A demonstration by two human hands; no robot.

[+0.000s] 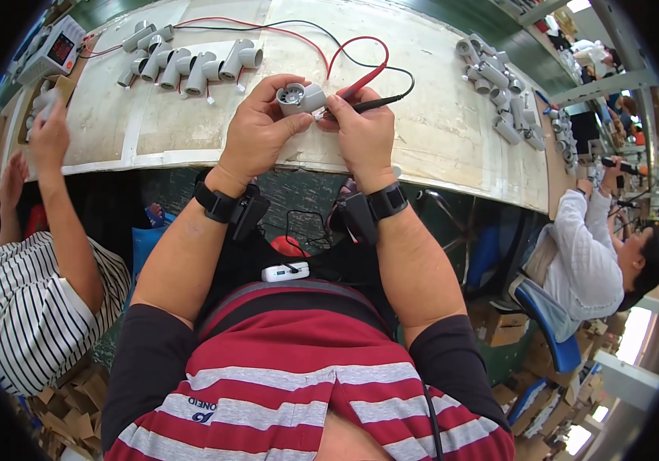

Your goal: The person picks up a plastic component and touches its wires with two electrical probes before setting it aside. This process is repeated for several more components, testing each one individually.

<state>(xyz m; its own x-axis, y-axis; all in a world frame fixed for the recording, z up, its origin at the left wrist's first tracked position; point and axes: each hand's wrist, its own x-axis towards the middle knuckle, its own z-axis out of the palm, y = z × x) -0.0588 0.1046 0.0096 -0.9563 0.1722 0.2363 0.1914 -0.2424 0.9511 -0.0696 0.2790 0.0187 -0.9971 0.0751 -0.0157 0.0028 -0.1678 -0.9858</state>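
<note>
L hand [260, 129] pinched the grey tube [310, 97] btwn thumb & fingers, nr the counter [441, 123]'s front edge; R hand [365, 132], just right of it, pinched two probes [380, 102] (red & blk).

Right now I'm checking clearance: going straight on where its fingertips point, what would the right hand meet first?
The right hand would probably meet the grey pipe held in the left hand first; depth there is hard to judge from one view.
</note>
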